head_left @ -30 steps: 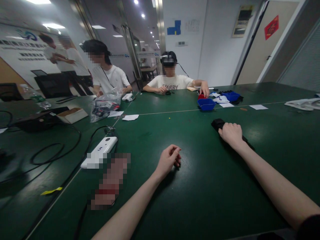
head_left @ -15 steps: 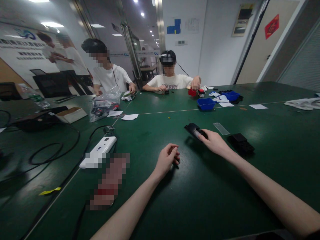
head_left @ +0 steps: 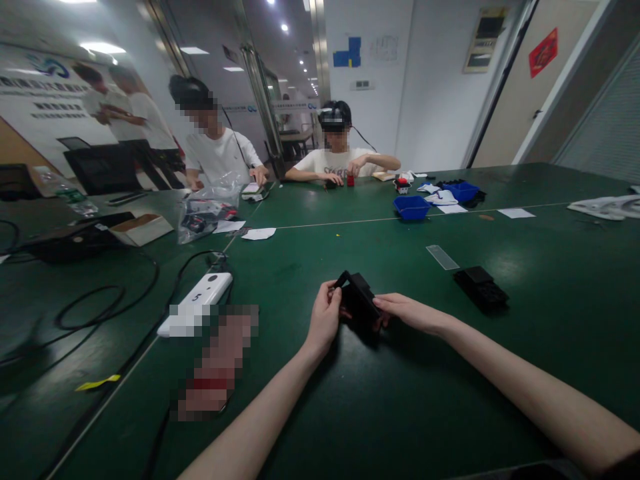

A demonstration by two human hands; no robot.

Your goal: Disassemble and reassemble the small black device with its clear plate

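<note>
A small black boxy part [head_left: 358, 301] is held between both my hands just above the green table [head_left: 425, 400]. My left hand [head_left: 325, 319] pinches its left end with thumb and fingers. My right hand [head_left: 407, 311] grips its right side, fingers closed along it. A second black part [head_left: 481, 287] lies on the table to the right, beyond my right forearm. A thin clear strip [head_left: 443, 257] lies flat a little farther back.
A white power strip [head_left: 197, 303] with black cables sits at the left. A blue bin [head_left: 413, 207], papers and a plastic bag [head_left: 210, 210] lie farther back. Two people sit across the table handling small parts.
My right hand carried the black part from the right to the middle, and my left hand rose from the table and took hold of its other end.
</note>
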